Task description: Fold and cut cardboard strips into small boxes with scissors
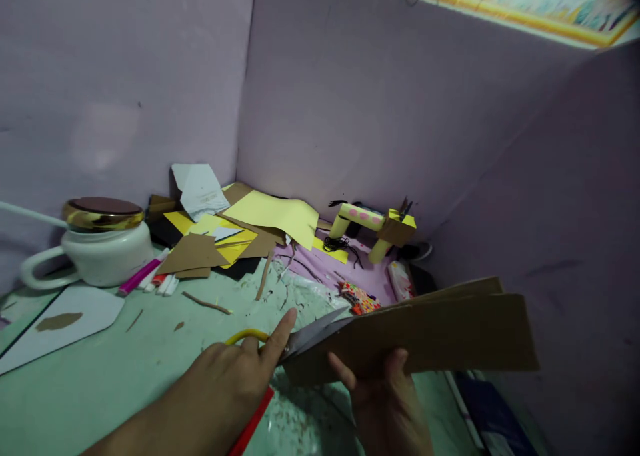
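Observation:
My left hand (237, 376) is closed around a pair of scissors (313, 333) with a yellow handle, its index finger stretched along near the pivot. The blades are spread at the upper left edge of a folded brown cardboard piece (440, 339), with one blade in front of it. My right hand (385, 403) holds that cardboard from below, thumb and a finger showing against its near face; the other fingers are partly hidden. Beneath my left wrist lies a red object (253, 426), mostly covered.
A white lidded mug (107, 253) stands at left beside markers (145, 273). Yellow paper (273, 213) and cardboard scraps (193, 256) are piled at the back. A yellow paper giraffe-like figure (363, 216) is near the wall. A dark blue object (493, 409) lies lower right.

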